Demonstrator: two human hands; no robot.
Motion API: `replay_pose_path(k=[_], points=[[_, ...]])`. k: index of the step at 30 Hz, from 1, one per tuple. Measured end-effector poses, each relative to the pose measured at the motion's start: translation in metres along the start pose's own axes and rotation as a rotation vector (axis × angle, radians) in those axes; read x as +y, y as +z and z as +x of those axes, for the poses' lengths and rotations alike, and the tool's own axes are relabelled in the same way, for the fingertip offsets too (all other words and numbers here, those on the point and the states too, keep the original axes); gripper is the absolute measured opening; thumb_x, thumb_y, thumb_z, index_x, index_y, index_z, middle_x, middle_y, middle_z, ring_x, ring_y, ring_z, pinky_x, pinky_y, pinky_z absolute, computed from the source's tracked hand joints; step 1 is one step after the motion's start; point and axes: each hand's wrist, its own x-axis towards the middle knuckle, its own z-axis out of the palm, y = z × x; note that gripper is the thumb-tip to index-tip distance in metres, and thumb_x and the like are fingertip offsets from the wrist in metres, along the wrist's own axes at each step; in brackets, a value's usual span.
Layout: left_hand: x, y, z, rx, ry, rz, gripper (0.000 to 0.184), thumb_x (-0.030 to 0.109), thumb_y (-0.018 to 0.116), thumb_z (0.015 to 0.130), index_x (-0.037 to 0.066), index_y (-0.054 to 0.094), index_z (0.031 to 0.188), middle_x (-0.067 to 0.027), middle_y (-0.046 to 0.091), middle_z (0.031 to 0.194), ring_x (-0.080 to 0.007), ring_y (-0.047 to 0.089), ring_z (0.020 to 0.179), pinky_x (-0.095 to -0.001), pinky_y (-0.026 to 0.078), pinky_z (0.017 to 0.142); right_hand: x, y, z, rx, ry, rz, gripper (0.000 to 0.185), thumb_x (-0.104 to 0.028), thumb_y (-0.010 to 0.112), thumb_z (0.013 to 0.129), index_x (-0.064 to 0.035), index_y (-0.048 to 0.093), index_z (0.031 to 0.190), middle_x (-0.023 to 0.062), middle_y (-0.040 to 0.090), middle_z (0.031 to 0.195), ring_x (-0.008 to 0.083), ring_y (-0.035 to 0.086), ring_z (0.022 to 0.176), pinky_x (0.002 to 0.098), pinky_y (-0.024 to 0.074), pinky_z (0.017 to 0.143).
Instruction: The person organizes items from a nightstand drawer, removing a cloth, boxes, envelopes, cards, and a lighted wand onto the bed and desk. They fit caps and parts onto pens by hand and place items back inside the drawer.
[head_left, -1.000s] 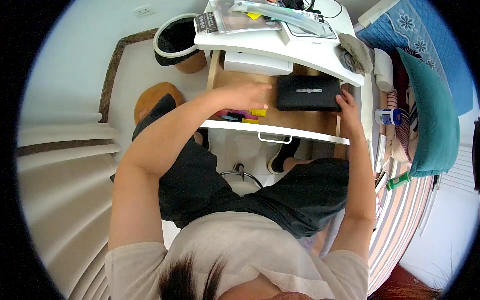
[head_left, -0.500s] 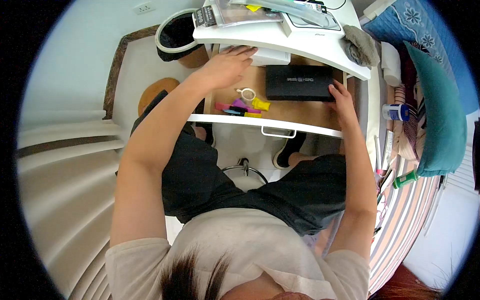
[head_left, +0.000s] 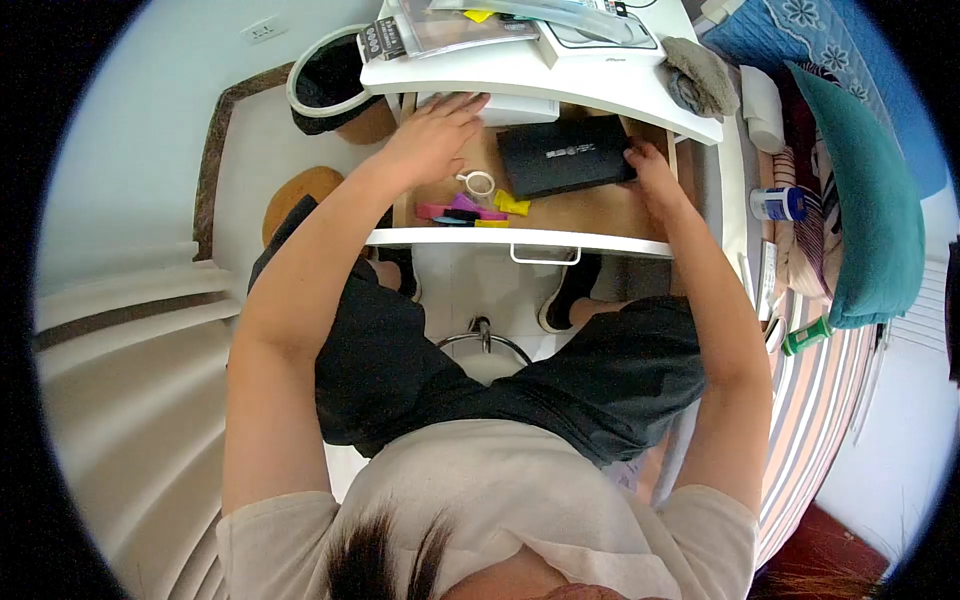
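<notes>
A pulled-out drawer [head_left: 590, 217] lies in front of me with a flat black box [head_left: 565, 170] in it. My right hand [head_left: 652, 178] is closed on the right end of this box, which sits at a slant, its right end farther from me. My left hand [head_left: 437, 138] reaches to the drawer's back left, fingers stretched out over a white box [head_left: 520, 110] partly under the desktop. Nearer the drawer front are a small white ring-shaped item [head_left: 479, 183], a yellow piece [head_left: 512, 203] and several pink, purple, black and yellow strips [head_left: 460, 212].
Above the drawer, the white desktop [head_left: 480, 72] carries packages, a white phone box [head_left: 600, 48] and a grey cloth [head_left: 700, 75]. A lined bin [head_left: 330, 85] stands at left. To the right, a bed holds a teal pillow [head_left: 865, 200], a blue-white container [head_left: 778, 204] and a green bottle [head_left: 807, 336].
The black box has turned from nearly straight to slanted, its right end moving away from me along with my right hand. My left hand stays over the white box. The whole view has shifted slightly.
</notes>
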Motion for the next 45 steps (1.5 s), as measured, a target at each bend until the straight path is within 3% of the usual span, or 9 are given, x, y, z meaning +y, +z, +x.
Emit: replay_pose_path(k=[4, 8, 11, 17, 23, 27, 30, 36, 45], points=[[-0.001, 0.002, -0.001, 0.016, 0.006, -0.003, 0.066, 0.021, 0.071, 0.072, 0.002, 0.045, 0.131, -0.0097, 0.025, 0.149, -0.0264, 0.026, 0.136, -0.0432, 0.023, 0.113, 0.042, -0.026, 0.048, 0.159, -0.112, -0.257, 0.045, -0.017, 0.045, 0.094, -0.0009, 0.036, 0.135, 0.018, 0.047, 0.126, 0.0292, 0.051, 0.109, 0.0426, 0.0521, 0.08], [0.0, -0.002, -0.003, 0.031, 0.02, 0.004, 0.065, 0.021, 0.071, 0.072, 0.002, 0.046, 0.13, -0.0103, 0.025, 0.149, -0.0262, 0.026, 0.136, -0.0429, 0.023, 0.113, 0.021, -0.007, 0.023, 0.246, -0.106, -1.134, 0.05, -0.024, 0.052, 0.091, -0.0065, 0.038, 0.136, 0.0223, 0.046, 0.127, 0.0352, 0.049, 0.112, 0.0513, 0.048, 0.085], [-0.002, 0.001, -0.003, 0.053, 0.017, -0.025, 0.063, 0.02, 0.07, 0.073, 0.001, 0.047, 0.128, -0.0105, 0.025, 0.149, -0.0261, 0.026, 0.136, -0.0429, 0.023, 0.113, -0.005, 0.011, -0.012, 0.274, -0.538, -1.285, 0.065, -0.036, 0.064, 0.081, -0.0076, 0.039, 0.134, 0.0228, 0.039, 0.138, 0.0379, 0.039, 0.126, 0.0492, 0.0384, 0.099], [-0.001, -0.007, -0.008, 0.137, 0.073, -0.053, 0.052, 0.017, 0.07, 0.073, 0.003, 0.052, 0.12, -0.0122, 0.041, 0.137, -0.0282, 0.038, 0.128, -0.0413, 0.038, 0.103, -0.025, 0.016, -0.02, -0.135, -0.725, -1.502, 0.102, -0.04, 0.082, 0.059, -0.0252, 0.027, 0.144, 0.0127, 0.025, 0.149, 0.0336, 0.025, 0.136, 0.0586, 0.0229, 0.108], [0.012, 0.02, -0.019, -0.279, 0.107, -0.235, 0.05, 0.02, 0.071, 0.074, 0.01, 0.054, 0.12, -0.0121, 0.055, 0.109, -0.0308, 0.057, 0.103, -0.0416, 0.048, 0.084, -0.022, 0.015, -0.013, -0.131, -0.73, -1.494, 0.107, -0.035, 0.084, 0.055, -0.0255, 0.026, 0.144, 0.0169, 0.037, 0.138, 0.0366, 0.036, 0.128, 0.0549, 0.0268, 0.107], [0.021, -0.007, -0.009, -0.509, 0.091, -0.341, 0.057, 0.025, 0.073, 0.074, 0.01, 0.05, 0.123, -0.0143, 0.055, 0.115, -0.0328, 0.055, 0.105, -0.0428, 0.047, 0.085, -0.019, 0.027, -0.019, -0.124, -0.752, -1.387, 0.106, -0.042, 0.082, 0.054, -0.0218, 0.029, 0.143, 0.02, 0.042, 0.128, 0.0386, 0.041, 0.121, 0.0539, 0.03, 0.104], [0.018, 0.025, -0.007, -0.49, 0.261, -0.529, 0.055, 0.027, 0.071, 0.078, 0.009, 0.049, 0.125, -0.0176, 0.056, 0.112, -0.0349, 0.056, 0.101, -0.0432, 0.046, 0.083, -0.022, 0.042, -0.028, -0.139, -0.71, -1.357, 0.106, -0.048, 0.081, 0.054, -0.0171, 0.031, 0.142, 0.0219, 0.042, 0.129, 0.0395, 0.041, 0.121, 0.0521, 0.0334, 0.102], [0.022, 0.007, -0.006, -0.691, 0.185, -0.709, 0.045, 0.03, 0.056, 0.09, 0.004, 0.048, 0.126, -0.0214, 0.058, 0.112, -0.0361, 0.056, 0.103, -0.0414, 0.043, 0.089, -0.027, 0.077, -0.038, -0.12, -0.636, -1.323, 0.104, -0.046, 0.083, 0.055, -0.0149, 0.033, 0.141, 0.0235, 0.041, 0.129, 0.0379, 0.042, 0.12, 0.0495, 0.0374, 0.098], [0.032, -0.006, -0.012, -0.785, 0.188, -0.663, 0.051, 0.035, 0.043, 0.095, 0.0, 0.04, 0.132, -0.0274, 0.056, 0.114, -0.041, 0.054, 0.107, -0.0442, 0.042, 0.092, -0.031, 0.126, -0.039, -0.123, -0.851, -1.203, 0.1, -0.041, 0.082, 0.059, -0.0088, 0.033, 0.14, 0.0179, 0.037, 0.137, 0.0369, 0.038, 0.124, 0.0486, 0.035, 0.1]])
